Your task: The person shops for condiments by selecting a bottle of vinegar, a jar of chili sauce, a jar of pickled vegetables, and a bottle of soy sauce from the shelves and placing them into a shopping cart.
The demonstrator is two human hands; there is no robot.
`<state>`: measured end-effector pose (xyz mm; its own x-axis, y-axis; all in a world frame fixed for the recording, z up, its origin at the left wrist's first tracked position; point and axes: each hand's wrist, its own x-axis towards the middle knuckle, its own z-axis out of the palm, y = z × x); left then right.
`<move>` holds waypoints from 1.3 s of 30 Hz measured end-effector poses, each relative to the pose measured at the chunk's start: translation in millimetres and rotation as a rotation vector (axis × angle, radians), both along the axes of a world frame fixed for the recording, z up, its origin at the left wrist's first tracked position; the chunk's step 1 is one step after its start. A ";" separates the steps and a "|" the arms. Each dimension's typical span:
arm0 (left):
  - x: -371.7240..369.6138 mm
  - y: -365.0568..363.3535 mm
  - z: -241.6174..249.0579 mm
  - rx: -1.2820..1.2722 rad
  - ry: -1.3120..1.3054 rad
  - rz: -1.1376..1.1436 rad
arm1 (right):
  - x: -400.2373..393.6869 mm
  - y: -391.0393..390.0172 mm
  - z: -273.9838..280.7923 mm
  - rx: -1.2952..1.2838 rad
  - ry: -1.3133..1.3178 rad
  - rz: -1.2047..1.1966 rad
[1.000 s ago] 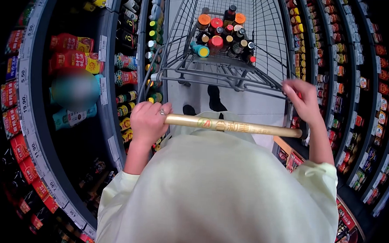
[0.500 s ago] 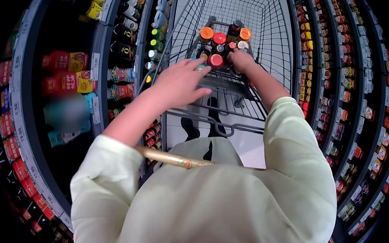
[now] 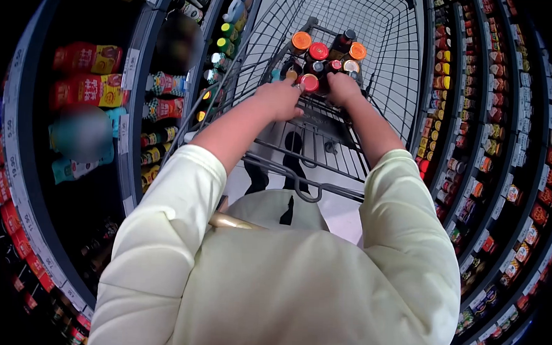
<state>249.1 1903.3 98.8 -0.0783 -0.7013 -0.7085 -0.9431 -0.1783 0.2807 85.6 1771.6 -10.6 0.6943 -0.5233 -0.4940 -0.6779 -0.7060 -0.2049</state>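
Observation:
Jars and dark bottles stand packed together in the raised rear section of a wire shopping cart [image 3: 276, 166]. At the near side of the cluster is a red-lidded jar [image 3: 308, 83]. My left hand [image 3: 278, 100] is beside it, fingers at its lid's left edge and thumb apart. My right hand [image 3: 343, 90] reaches in from the right, its fingers curled down among the bottles. What those fingers hold is hidden. Close to them are a red-capped bottle [image 3: 333, 65] and a pale-lidded jar [image 3: 351, 66]. Orange-lidded jars [image 3: 301, 41] and a tall dark bottle [image 3: 343, 43] stand farther back.
The cart's deep wire basket [image 3: 359, 14] extends ahead. Shelves of jars [image 3: 490, 140] rise on the right. Shelves on the left hold red pouches [image 3: 90, 91], teal packs [image 3: 81, 143] and bottles. A gold-coloured rod-like object [image 3: 236, 221] lies across my front.
My left hand has moved in towards the red-lidded jar, its fingers less spread. My right hand stays at the bottles' right side. The view has shifted slightly.

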 end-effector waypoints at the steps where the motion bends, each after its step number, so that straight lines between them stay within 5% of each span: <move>1: -0.2 1.5 0.2 0.010 -0.001 0.017 | -3.1 -2.1 5.4 -0.014 -0.015 -0.004; 6: 5.7 8.0 5.4 -0.064 0.055 0.014 | -31.9 -9.2 69.6 -0.090 -0.121 -0.086; 10: 6.9 13.0 35.7 -0.244 0.113 0.035 | -56.4 3.9 178.3 -0.148 -0.395 -0.215; 15: -2.4 30.5 108.7 -0.626 0.289 0.060 | -74.0 33.9 318.7 0.093 -0.668 -0.423; 19: -3.5 57.5 170.9 -0.945 0.526 0.007 | -74.2 79.4 402.0 0.239 -0.861 -0.319; 22: 5.1 103.1 212.8 -0.811 0.805 0.082 | -65.2 116.2 437.1 0.261 -0.925 -0.196; 25: 13.1 163.8 213.8 -0.864 0.829 0.118 | -50.3 139.8 436.3 0.208 -0.993 0.044; 32: 17.3 332.1 201.0 -1.001 0.340 0.534 | 55.1 231.6 402.0 0.496 -1.065 0.468; 39: 19.4 441.9 151.1 -1.048 -0.060 1.019 | 141.5 353.5 309.8 1.144 -0.856 0.419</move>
<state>268.5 2345.2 250.0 0.7671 -0.6196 0.1663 -0.5513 -0.5042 0.6647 227.1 2125.1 299.2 0.9772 0.1630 0.1363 0.1381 0.0002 -0.9904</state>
